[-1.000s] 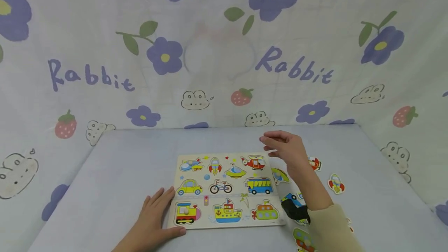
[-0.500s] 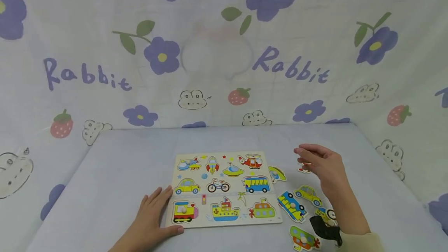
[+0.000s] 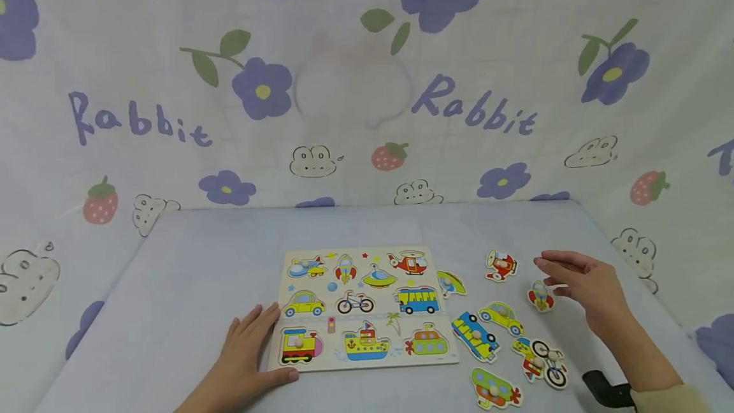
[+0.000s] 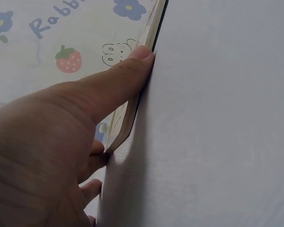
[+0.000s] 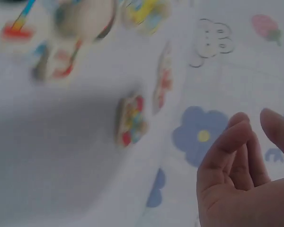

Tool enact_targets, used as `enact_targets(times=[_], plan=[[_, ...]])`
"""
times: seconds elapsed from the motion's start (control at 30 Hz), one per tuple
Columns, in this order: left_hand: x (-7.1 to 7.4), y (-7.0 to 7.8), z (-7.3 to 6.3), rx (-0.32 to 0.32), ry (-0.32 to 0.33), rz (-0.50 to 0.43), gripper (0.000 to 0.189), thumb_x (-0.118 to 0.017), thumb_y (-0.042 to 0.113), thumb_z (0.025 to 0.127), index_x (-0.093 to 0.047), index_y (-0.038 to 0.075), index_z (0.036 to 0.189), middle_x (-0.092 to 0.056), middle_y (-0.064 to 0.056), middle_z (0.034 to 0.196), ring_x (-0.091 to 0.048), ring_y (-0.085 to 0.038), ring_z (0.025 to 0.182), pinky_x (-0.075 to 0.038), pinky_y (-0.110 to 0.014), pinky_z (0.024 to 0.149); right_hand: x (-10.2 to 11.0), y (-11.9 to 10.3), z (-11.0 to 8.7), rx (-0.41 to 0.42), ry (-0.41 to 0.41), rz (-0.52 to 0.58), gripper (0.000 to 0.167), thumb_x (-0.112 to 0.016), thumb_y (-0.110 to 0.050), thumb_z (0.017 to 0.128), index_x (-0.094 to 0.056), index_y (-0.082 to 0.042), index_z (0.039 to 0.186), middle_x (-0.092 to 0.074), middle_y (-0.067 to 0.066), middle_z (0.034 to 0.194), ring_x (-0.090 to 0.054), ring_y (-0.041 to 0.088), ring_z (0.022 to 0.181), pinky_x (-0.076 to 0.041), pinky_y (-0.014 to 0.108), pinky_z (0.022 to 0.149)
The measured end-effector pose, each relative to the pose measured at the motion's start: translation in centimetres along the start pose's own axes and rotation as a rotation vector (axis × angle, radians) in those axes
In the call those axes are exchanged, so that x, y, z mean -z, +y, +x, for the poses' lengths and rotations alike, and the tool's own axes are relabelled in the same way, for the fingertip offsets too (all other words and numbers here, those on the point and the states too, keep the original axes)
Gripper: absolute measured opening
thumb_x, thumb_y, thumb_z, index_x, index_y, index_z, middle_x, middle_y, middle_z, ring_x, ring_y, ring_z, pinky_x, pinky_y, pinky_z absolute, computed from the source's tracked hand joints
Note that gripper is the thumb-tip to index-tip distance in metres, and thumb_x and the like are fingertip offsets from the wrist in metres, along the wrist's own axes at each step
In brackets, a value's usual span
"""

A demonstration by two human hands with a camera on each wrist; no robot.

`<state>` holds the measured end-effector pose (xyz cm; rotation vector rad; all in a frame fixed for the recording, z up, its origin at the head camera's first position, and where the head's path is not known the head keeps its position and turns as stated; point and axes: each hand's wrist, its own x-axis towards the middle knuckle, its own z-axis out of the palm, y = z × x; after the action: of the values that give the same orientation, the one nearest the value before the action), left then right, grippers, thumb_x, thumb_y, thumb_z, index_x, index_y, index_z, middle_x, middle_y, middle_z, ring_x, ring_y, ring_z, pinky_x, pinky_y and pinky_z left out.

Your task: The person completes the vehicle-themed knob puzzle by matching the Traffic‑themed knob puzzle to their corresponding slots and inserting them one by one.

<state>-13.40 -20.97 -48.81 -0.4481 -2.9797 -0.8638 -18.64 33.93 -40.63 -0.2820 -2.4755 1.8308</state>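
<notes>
The left hand [image 3: 243, 355] rests at the near left corner of a wooden vehicle puzzle board [image 3: 338, 324]. Its fingers lie along the left side, and in the left wrist view the thumb [image 4: 118, 87] presses along the board's edge. To the right, the right hand [image 3: 590, 289] hovers beside the rocket piece [image 3: 541, 297]. In the right wrist view its fingers are loosely bent, thumb apart, with nothing between them. A helicopter piece [image 3: 501, 266] lies just left of that hand. On the board, a train piece [image 3: 299, 344] with a knob sits in its slot.
Loose pieces lie right of the board: a flying saucer [image 3: 452, 283], car [image 3: 502, 318], bus [image 3: 475, 336], and submarine [image 3: 496, 389]. A bicycle piece [image 3: 555, 371] overlaps another colourful piece. A black strap [image 3: 608, 391] hangs at the right wrist. Printed fabric [image 3: 344, 81] rises behind.
The right hand has moved right and toward the near side, from above the board's far right corner to beside the rocket piece, uncovering several loose pieces. The left hand stays at the board.
</notes>
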Motion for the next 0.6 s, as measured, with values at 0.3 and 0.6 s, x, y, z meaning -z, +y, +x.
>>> enact_targets(times=[0.3,0.6], plan=[[0.1,0.1,-0.2,0.026,-0.006,0.009,0.117,-0.076,0.073,0.063,-0.037,0.006,0.151,-0.038,-0.010,0.154,-0.020,-0.036,0.144,-0.005,-0.063,0.114,2.7,2.3,1.1,-0.079,-0.061,0.262,0.031,-0.076,-0.021,0.089,-0.065,-0.018,0.117,-0.074,-0.008,0.100,-0.061,0.016,0.067,-0.056,0.024,0.063],[0.1,0.1,0.1,0.047,-0.028,0.008,0.117,-0.076,0.072,0.065,-0.035,0.007,0.153,-0.036,-0.008,0.155,-0.018,-0.034,0.145,-0.004,-0.060,0.115,4.3,4.6,1.3,-0.120,-0.088,0.246,0.016,-0.075,-0.019,0.089,-0.074,-0.028,0.102,-0.074,-0.009,0.099,-0.063,0.014,0.069,-0.058,0.026,0.065]])
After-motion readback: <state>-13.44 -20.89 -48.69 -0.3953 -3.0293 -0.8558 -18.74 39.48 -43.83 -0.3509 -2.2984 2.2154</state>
